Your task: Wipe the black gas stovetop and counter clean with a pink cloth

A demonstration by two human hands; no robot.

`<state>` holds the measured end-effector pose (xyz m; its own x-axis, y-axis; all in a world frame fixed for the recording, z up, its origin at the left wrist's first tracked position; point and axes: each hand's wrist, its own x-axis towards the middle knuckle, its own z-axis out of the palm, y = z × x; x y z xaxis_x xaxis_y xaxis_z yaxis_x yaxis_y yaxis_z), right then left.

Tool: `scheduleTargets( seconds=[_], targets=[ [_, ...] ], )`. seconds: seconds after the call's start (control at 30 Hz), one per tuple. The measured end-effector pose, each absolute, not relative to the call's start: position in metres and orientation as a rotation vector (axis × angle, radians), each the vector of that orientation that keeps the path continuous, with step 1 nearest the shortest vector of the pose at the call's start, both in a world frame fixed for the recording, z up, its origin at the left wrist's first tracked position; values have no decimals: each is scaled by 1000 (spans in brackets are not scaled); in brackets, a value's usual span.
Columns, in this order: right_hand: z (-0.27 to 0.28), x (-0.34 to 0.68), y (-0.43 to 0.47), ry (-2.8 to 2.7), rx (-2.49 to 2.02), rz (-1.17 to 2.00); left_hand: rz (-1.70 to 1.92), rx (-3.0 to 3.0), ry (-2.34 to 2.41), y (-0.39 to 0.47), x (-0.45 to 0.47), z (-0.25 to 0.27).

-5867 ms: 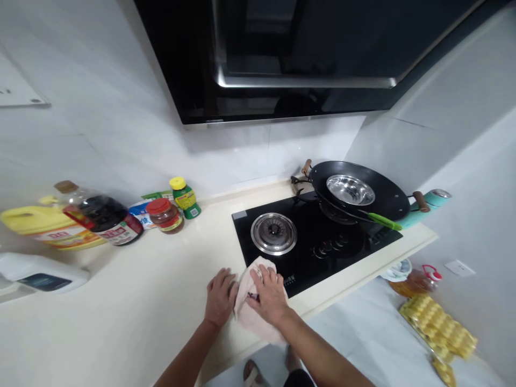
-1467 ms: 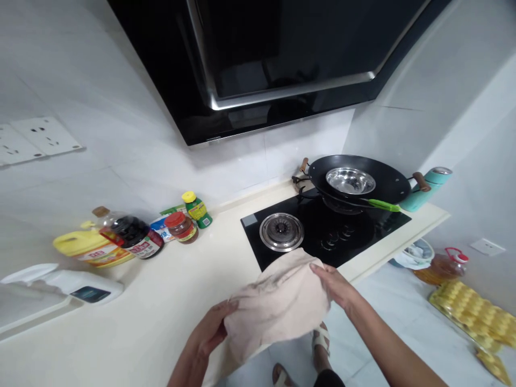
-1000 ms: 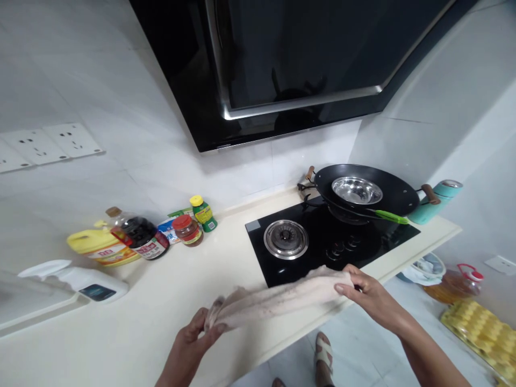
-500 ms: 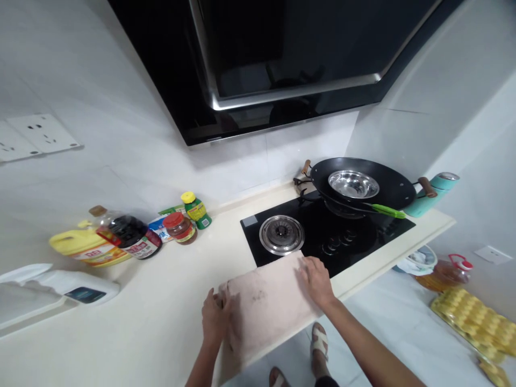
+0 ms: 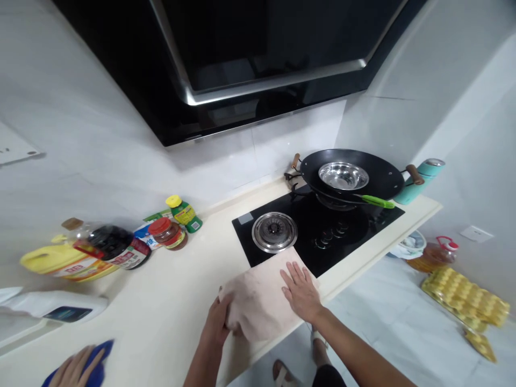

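A pale pink folded cloth (image 5: 262, 301) with grey smudges lies over the counter's front edge, its far corner reaching the black cooktop (image 5: 310, 258). My left hand (image 5: 217, 322) grips its left edge, the fingers partly hidden by the fabric, and the cloth is bunched up there. Flat on the right part of the cloth rests my right hand (image 5: 300, 290), fingers spread. Just beyond the cloth is a round metal burner (image 5: 274, 232).
At the lower left, a co-worker's hand (image 5: 76, 368) presses a blue cloth (image 5: 102, 355) on the counter (image 5: 161, 312). Bottles and a red-lidded jar (image 5: 169, 235) stand along the wall. A wok (image 5: 385, 185) holding a metal bowl (image 5: 342, 176) sits right; a range hood (image 5: 258, 102) hangs above.
My left hand has taken hold of the cloth's left edge and rumpled it. My right hand has flattened out on the cloth. Another person's hand with a blue cloth has appeared lower left.
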<state>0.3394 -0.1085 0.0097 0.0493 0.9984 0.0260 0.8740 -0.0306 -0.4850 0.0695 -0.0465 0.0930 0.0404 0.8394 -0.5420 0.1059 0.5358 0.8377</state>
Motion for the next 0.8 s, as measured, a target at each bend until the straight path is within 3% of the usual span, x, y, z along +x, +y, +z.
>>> scheduleTargets(
  seconds=[0.17, 0.3, 0.53, 0.8],
  targets=[
    [15, 364, -102, -1395, -1712, 870, 709, 918, 1243, -45, 147, 108],
    [20, 398, -106, -935, -1502, 985, 655, 1088, 1146, -48, 197, 103],
    [33, 427, -132, -851, -1610, 778, 770, 1423, 1465, -46, 167, 77],
    [33, 414, -109, -1429, -1874, 503, 528, 1578, 1670, -65, 151, 59]
  ],
)
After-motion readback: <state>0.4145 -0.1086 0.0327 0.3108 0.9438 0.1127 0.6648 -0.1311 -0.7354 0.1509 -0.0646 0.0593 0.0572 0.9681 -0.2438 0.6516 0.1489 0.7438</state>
